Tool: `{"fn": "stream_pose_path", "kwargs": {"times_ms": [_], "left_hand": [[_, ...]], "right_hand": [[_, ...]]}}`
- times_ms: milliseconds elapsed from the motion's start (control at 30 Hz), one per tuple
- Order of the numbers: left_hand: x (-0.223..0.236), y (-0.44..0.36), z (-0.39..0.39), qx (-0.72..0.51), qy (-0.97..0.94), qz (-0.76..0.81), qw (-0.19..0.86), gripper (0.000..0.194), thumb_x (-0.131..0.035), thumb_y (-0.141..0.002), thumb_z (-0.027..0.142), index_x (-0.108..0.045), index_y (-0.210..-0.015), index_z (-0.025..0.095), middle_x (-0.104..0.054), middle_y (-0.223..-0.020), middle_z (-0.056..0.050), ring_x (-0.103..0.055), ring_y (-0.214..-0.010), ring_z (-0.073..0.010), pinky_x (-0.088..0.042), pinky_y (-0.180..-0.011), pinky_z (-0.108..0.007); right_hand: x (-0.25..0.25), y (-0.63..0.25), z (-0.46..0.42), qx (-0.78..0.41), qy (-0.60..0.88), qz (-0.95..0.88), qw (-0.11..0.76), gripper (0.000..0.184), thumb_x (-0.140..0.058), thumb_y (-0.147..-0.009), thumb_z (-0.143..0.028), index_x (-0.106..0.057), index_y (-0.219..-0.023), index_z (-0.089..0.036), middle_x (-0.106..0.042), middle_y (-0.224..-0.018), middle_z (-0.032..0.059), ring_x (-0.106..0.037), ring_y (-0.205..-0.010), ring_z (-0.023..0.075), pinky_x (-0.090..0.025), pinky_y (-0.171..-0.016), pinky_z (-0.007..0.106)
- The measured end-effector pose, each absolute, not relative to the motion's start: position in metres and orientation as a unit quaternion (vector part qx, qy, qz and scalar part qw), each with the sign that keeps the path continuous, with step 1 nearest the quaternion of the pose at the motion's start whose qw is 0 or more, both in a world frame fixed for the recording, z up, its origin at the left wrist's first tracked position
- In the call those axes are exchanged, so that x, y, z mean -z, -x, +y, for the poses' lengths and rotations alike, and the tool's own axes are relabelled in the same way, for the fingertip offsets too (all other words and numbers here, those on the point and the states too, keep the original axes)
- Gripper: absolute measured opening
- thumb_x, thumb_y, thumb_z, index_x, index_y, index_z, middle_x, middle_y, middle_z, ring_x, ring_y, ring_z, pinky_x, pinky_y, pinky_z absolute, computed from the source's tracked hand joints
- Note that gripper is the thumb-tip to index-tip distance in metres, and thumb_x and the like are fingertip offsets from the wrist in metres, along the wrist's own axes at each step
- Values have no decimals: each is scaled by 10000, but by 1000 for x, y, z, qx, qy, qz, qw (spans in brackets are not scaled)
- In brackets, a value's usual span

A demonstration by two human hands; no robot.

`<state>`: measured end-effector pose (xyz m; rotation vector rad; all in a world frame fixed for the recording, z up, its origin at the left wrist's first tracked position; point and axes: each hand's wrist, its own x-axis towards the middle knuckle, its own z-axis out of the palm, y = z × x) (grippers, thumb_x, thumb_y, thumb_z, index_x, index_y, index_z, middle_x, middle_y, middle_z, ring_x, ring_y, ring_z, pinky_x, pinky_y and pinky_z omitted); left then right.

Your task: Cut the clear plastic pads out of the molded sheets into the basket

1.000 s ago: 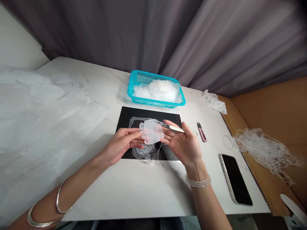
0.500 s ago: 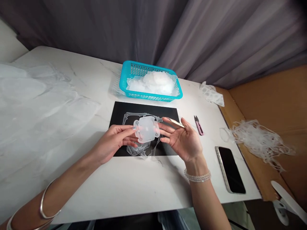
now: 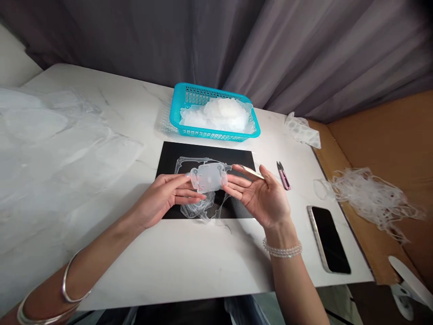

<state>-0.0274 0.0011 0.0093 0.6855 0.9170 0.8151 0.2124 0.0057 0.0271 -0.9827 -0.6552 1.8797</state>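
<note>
A thin translucent silicone-like piece (image 3: pixel 210 178), with rounded lobes and small holes or slots along its sides, is held above a black mat (image 3: pixel 237 155). My left hand (image 3: pixel 164 194) pinches its left edge between thumb and fingers. With the palm turned up, my right hand (image 3: pixel 265 196) has its lower fingers at the right edge of the piece. A slim cream-coloured tool (image 3: pixel 252 172) lies between the thumb and index finger of that hand; its kind is unclear. Clear cut-away trimmings (image 3: pixel 198 207) rest on the mat beneath, partly hidden by the piece and fingers.
Behind the mat stands a blue basket (image 3: pixel 216 134) of translucent pieces (image 3: pixel 226 113). Thread snips (image 3: pixel 283 176) and a phone (image 3: pixel 329 239) lie at right. Stringy trimmings (image 3: pixel 372 198) sit over the brown box edge; translucent sheets (image 3: pixel 67 171) cover the table's left. A small clear bundle (image 3: pixel 302 131) lies back right.
The piece has tilted flatter and risen slightly, still between both hands. My left fingers reach further under it. The whole view has shifted a little.
</note>
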Motion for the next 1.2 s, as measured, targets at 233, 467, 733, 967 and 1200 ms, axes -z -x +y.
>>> {"fn": "stream_pose_path", "kwargs": {"times_ms": [233, 467, 733, 967, 1200], "left_hand": [[-9, 28, 1, -364, -328, 448, 748, 402, -772, -790, 192, -711, -1187, 209, -695, -1270, -83, -680, -1103, -219, -566, -880, -257], [-12, 26, 0, -387, -291, 444, 754, 747, -787, -759, 113, -501, -1430, 272, -659, -1331, -92, -690, -1097, -207, -568, -834, -232], [-8, 24, 1, -390, -244, 443, 770, 703, -696, -788, 31, -491, -1436, 210, -739, -1171, -99, -709, -1054, -207, -564, -916, -288], [-8, 23, 2, -392, -239, 446, 768, 622, -681, -797, 31, -542, -1384, 182, -751, -1096, -98, -715, -1021, -218, -571, -924, -325], [-5, 24, 1, -386, -251, 437, 773, 555, -667, -797, 32, -597, -1325, 187, -745, -958, -52, -720, -897, -177, -587, -888, -337]], "right_hand": [[-25, -210, 3, -740, 396, -312, 446, 617, -327, -975, -561, -760, -984, -122, -789, -862, 151, -729, -981, 298, -427, -1064, 505], [-21, -211, 3, -720, 403, -323, 463, 582, -321, -980, -543, -769, -942, -175, -793, -884, 125, -735, -946, 275, -422, -1047, 507], [-20, -211, 4, -720, 410, -320, 460, 589, -363, -956, -587, -772, -938, -163, -790, -884, 133, -726, -980, 284, -433, -1053, 510], [-21, -211, 4, -724, 408, -311, 462, 546, -402, -941, -560, -772, -951, -158, -791, -885, 128, -728, -971, 277, -446, -1049, 494], [-19, -212, 5, -731, 397, -303, 465, 579, -356, -961, -555, -777, -935, -158, -792, -891, 128, -729, -962, 274, -458, -1037, 486]]}}
